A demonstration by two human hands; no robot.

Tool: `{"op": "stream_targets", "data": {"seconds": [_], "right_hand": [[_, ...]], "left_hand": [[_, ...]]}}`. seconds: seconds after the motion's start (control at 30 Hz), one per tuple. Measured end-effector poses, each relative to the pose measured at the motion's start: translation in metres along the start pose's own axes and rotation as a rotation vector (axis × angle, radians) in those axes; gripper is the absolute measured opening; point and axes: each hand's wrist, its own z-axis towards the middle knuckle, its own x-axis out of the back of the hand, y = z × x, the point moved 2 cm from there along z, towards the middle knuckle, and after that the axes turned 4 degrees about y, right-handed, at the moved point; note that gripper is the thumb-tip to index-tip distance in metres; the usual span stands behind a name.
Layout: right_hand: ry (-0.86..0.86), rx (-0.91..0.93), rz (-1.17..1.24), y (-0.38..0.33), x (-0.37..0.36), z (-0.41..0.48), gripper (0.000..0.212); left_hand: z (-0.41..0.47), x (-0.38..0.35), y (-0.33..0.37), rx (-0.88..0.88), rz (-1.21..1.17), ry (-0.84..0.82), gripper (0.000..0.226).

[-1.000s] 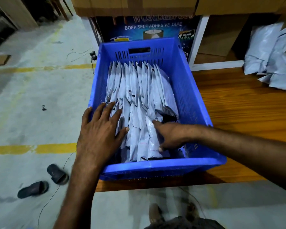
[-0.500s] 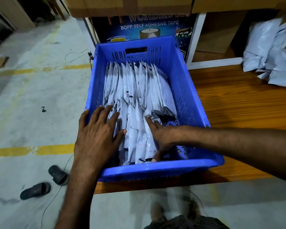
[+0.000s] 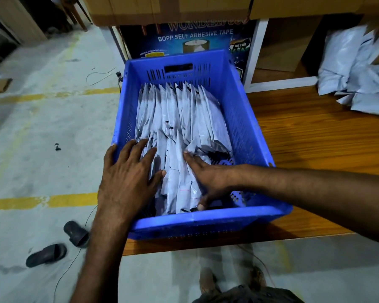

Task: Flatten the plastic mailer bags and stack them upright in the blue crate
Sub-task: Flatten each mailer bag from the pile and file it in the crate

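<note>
Both my hands flat, fingers spread, gripping nothing: left hand [image 3: 127, 180], right hand [image 3: 208, 178] pressing upright white plastic mailer bags [image 3: 179, 119] inside blue slotted plastic crate [image 3: 245, 119]; loose white mailer pile [image 3: 359, 79] well apart on wooden table [image 3: 315, 136].

A blue crate [image 3: 239, 119] sits at the edge of a wooden worktop [image 3: 315, 138]. Inside it, white mailer bags [image 3: 179, 114] stand on edge in a row packed toward the crate's left wall, leaving a gap along its right wall. The left hand [image 3: 127, 180] lies flat, fingers spread, on the bags by the crate's near-left corner. The right hand [image 3: 208, 178] presses open-palmed against the row's right side. Beyond the crate's far-right side, loose bags [image 3: 359, 73] lie heaped. Two sandals [image 3: 59, 243] lie on the floor left of the crate.
</note>
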Motion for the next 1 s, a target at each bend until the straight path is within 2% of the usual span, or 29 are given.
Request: {"op": "stream_targets", "data": {"seconds": [0.23,0.33,0.37,0.47,0.53,0.63,0.8,0.9,1.0], "right_hand": [[-0.005,-0.009,-0.054,-0.003,0.007,0.0,0.165],[0.031,-0.035,-0.098,-0.007,0.032,-0.021,0.15],[0.086,-0.037,-0.147,-0.007,0.041,-0.03,0.138],[0.329,-0.024,-0.314,-0.006,0.061,-0.055,0.081],[0.497,-0.026,-0.351,-0.003,0.071,-0.074,0.061],[0.736,-0.051,-0.282,0.009,0.079,-0.104,0.047],[1.056,0.078,-0.069,0.042,0.054,-0.146,0.022],[1.127,0.096,0.029,0.065,0.038,-0.168,0.022],[1.12,0.101,0.114,0.095,0.024,-0.193,0.022]], "left_hand": [[-0.001,0.0,0.0,0.006,-0.009,-0.009,0.061],[-0.001,0.0,-0.001,0.003,-0.029,0.007,0.061],[-0.002,0.0,-0.001,0.004,-0.041,0.016,0.061],[-0.001,0.001,-0.001,0.013,-0.097,0.053,0.06],[0.001,0.004,-0.001,0.048,-0.177,0.084,0.059],[0.0,0.015,0.002,0.113,-0.291,0.155,0.044],[-0.014,0.041,0.061,0.241,-0.443,0.247,0.031],[-0.021,0.047,0.122,0.239,-0.505,0.299,0.025],[-0.028,0.05,0.188,0.26,-0.587,0.433,0.02]]}}
